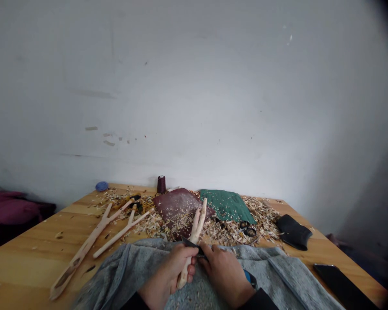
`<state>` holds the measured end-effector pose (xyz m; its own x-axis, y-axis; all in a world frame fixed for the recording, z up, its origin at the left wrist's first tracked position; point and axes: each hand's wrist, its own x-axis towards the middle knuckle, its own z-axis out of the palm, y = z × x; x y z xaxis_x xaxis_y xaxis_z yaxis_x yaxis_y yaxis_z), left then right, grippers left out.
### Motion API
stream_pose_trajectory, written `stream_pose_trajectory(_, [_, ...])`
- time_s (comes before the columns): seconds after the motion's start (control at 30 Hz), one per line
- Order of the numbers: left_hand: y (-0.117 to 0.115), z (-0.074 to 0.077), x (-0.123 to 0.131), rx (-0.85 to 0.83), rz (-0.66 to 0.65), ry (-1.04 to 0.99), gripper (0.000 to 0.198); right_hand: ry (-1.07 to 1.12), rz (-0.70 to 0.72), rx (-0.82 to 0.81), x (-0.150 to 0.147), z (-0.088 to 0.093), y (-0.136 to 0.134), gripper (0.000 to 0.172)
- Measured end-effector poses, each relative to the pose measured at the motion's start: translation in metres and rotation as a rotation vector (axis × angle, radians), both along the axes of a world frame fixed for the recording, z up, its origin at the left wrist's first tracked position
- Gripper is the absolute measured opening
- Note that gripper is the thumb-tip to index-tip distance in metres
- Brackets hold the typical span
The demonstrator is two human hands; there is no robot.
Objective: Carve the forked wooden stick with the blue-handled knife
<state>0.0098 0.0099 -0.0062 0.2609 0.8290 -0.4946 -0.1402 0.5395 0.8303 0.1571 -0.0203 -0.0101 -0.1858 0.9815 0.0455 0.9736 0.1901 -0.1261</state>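
Observation:
My left hand (175,263) is wrapped round the lower part of a pale, peeled forked stick (198,226), whose two prongs point up and away. In my right hand (225,270) is a knife, its dark blade (189,243) lying across the stick just below the fork. The left thumb rests by the back of the blade; most of the knife's handle is hidden by my fingers. Under both hands a grey cloth (148,262), dusted with fine shavings, covers the table's near edge. A blue and black item (250,278) shows beside my right wrist.
Two more peeled forked sticks, one large (84,249) and one small (123,232), lie left. Wood shavings (226,234) cover the middle around maroon cloth (174,206), green cloth (228,204) and scissors (248,229). A thread spool (161,185) stands behind; a black pouch-like piece (293,231) and phone (342,286) lie right.

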Motion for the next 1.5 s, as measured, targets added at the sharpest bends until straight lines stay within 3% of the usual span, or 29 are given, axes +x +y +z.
stream_pose_trajectory(0.37, [-0.006, 0.000, 0.004, 0.077, -0.089, 0.181, 0.031, -0.152, -0.090, 0.047, 0.004, 0.003, 0.007, 0.047])
stream_pose_trajectory(0.63, [-0.004, -0.001, 0.004, 0.053, -0.083, 0.075, 0.042, -0.060, -0.050, 0.004, 0.007, 0.002, 0.006, 0.037])
stream_pose_trajectory(0.97, [-0.005, -0.004, 0.005, 0.077, -0.103, 0.165, 0.036, -0.101, -0.066, -0.001, 0.006, -0.002, 0.007, 0.046])
stream_pose_trajectory(1.5, [-0.005, -0.008, 0.008, 0.192, -0.139, 0.222, 0.055, -0.152, -0.146, 0.126, -0.001, 0.003, 0.000, 0.052])
